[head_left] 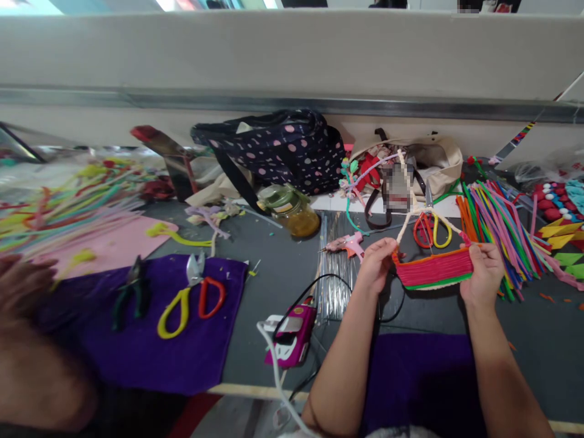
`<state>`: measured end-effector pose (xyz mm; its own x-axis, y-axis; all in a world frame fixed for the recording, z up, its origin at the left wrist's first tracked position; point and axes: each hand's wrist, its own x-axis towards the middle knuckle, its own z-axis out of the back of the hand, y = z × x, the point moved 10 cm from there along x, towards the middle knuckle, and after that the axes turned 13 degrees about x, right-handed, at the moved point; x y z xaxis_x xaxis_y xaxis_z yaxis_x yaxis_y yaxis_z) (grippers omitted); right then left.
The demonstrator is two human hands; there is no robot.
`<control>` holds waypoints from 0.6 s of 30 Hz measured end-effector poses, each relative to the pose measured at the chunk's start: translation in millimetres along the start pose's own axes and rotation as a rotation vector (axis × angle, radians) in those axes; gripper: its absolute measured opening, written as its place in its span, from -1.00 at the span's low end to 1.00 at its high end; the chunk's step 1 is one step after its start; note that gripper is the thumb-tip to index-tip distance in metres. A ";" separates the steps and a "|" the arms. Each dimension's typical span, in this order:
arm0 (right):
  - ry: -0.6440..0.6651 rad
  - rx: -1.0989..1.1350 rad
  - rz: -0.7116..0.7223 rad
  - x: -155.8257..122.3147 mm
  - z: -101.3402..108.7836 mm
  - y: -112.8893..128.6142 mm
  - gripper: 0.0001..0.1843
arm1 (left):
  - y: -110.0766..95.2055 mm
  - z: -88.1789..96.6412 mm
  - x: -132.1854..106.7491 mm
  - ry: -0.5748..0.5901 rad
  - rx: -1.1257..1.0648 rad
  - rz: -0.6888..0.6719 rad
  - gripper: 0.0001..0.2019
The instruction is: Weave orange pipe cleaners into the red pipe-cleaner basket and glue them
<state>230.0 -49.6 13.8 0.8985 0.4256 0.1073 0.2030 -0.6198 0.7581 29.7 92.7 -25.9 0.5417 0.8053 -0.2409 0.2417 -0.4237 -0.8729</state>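
Observation:
Between my two hands is a small bag made of pipe cleaners (435, 271), with deep pink rows, an orange upper edge and green and pale rows below. A cream pipe-cleaner handle (404, 228) rises from its top corners. My left hand (379, 263) pinches the bag's left end. The right end is gripped by the thumb and fingers of my right hand (484, 271). Just beyond the bag lie scissors (433, 234) with one red and one yellow handle. A pink glue gun (344, 244) rests left of my left hand. The bag's underside is hidden.
Bundled colourful pipe cleaners (502, 234) lie at right. A glass jar (292, 213) stands before a dark patterned bag (278, 149). Left are pliers (132, 292) and scissors (194, 292) on a purple cloth (182, 365), near another person's blurred hand (22, 283). A cable crosses a magenta box (296, 334).

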 end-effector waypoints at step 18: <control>-0.007 -0.012 0.081 -10.4 -7.9 9.7 -0.75 | -65.2 -0.7 -45.2 -0.563 0.877 -0.759 -0.88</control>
<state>219.5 -54.8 25.2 0.9146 0.3694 0.1644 0.1244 -0.6438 0.7550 -10.1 83.6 42.2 0.0378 0.8775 0.4780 -0.3851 0.4542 -0.8034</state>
